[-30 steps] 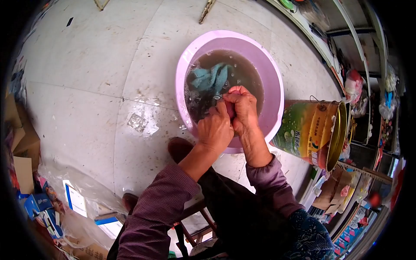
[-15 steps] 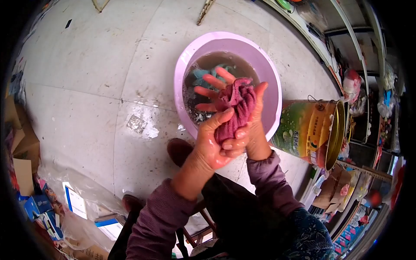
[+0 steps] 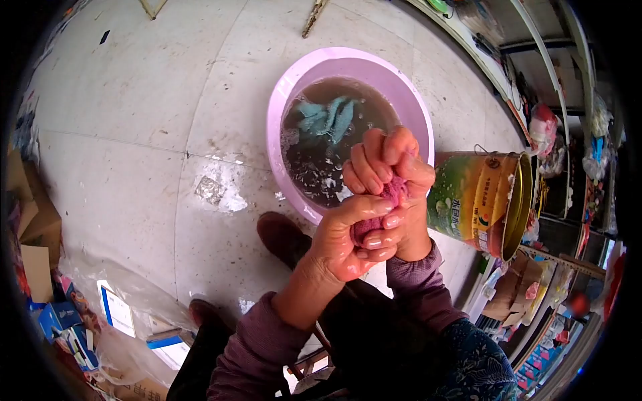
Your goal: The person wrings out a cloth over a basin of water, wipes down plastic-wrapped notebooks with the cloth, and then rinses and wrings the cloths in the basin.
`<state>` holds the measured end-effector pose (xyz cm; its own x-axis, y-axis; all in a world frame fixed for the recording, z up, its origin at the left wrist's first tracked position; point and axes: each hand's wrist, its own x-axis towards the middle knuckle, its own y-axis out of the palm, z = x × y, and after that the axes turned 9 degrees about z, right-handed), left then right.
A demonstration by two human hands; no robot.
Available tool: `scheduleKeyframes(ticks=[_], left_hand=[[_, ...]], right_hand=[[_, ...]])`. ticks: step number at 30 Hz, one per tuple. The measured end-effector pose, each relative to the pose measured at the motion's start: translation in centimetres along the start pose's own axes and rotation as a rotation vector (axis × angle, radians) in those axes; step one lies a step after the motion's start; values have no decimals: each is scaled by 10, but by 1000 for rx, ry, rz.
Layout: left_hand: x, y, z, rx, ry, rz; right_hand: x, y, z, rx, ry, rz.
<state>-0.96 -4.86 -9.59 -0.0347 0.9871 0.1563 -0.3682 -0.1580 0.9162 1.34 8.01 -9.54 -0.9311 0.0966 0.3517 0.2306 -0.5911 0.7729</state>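
A wet dark-pink cloth [image 3: 367,229] is bunched up small between my two hands, mostly hidden by the fingers. My left hand [image 3: 341,240] wraps round its lower end. Just above, my right hand [image 3: 394,164] is closed in a fist round the upper part. Both hands are over the near right rim of a lilac plastic basin [image 3: 279,137]. Murky water [image 3: 314,157] with bits of foam fills its bottom, and a teal cloth [image 3: 328,117] lies partly under the surface.
A green and yellow metal bucket [image 3: 471,197] lies on its side right of the basin. Loaded shelves [image 3: 558,160] run along the right. Cardboard boxes [image 3: 40,220] and plastic sheeting [image 3: 127,281] lie at left. The pale floor [image 3: 127,167] has wet patches.
My right hand has gone from spread fingers to a fist round the pink cloth. Both hands have moved down and right, and more of the teal cloth shows.
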Motion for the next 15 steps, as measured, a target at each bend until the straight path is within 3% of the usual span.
scheduleKeyframes(ticks=[2,3,6,13,15], left_hand=[[-1,1,-6,250,-70,-201],[0,1,-9,248,-69,-204],[2,-1,-14,542,-39,-473],[13,-7,-17,912,-31,-677],[15,-28,-15,1084,121,-671]], right_hand=[[4,10,2,-121,103,-215],[4,11,2,-119,104,-216],[4,16,0,-330,212,-441],[4,13,-3,-355,306,-674],[4,12,-5,-432,310,-712]])
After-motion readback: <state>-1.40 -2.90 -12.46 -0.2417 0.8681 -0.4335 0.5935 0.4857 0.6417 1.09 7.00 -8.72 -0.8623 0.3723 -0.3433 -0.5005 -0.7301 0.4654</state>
